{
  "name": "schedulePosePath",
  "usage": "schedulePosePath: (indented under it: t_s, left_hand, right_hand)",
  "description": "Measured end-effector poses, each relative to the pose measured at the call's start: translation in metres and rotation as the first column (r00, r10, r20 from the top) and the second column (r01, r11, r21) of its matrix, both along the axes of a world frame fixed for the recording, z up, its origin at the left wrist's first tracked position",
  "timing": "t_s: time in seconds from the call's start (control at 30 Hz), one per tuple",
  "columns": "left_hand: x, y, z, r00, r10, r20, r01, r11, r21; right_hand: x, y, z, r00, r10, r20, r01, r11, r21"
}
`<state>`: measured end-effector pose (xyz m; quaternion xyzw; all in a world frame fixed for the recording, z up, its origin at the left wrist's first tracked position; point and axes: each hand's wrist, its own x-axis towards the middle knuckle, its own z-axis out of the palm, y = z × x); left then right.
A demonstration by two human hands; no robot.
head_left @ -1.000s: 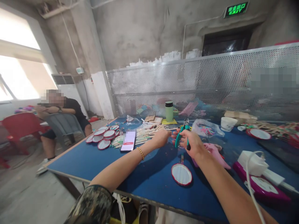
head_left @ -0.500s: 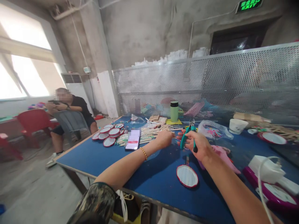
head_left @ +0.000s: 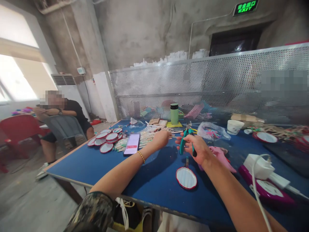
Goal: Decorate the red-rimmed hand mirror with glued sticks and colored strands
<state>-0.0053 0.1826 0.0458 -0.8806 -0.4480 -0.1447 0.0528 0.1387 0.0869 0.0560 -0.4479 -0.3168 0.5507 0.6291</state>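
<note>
My left hand (head_left: 162,139), with a gold bracelet at the wrist, is closed over the middle of the blue table; what its fingertips pinch is too small to make out. My right hand (head_left: 194,147) holds teal-handled pliers (head_left: 183,141), jaws pointing away from me, with some fingers spread. Below the pliers lies a white oval piece with a red rim and a short handle (head_left: 186,178). A phone (head_left: 132,143) with a lit screen lies left of my left hand, beside a heap of flat wooden sticks (head_left: 146,139). Several similar red-rimmed pieces (head_left: 106,148) are piled farther left.
A green bottle (head_left: 174,114), a plastic bag of colourful bits (head_left: 212,131) and a white cup (head_left: 234,127) stand toward the back. At right are pink cloth (head_left: 219,157) and a purple power strip (head_left: 267,190) with cables. A person (head_left: 72,108) sits at far left.
The view has turned slightly right, so the table's things appear farther left. Both hands keep nearly the same pose, and the pliers remain in my right hand.
</note>
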Motion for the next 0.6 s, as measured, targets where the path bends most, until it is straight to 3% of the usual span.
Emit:
schedulePosePath:
  t_s: [0.3,0.6]
  left_hand:
    - [-0.02,0.008,0.032,0.977,0.012,0.215,-0.033,0.995,0.093]
    - [-0.019,-0.009,0.035,0.963,-0.047,0.267,-0.012,0.977,0.215]
  right_hand:
    - [-0.013,-0.001,-0.003,0.989,0.09,0.117,-0.08,0.993,-0.082]
    - [-0.024,0.0,-0.013,0.968,0.139,0.209,-0.13,0.99,-0.057]
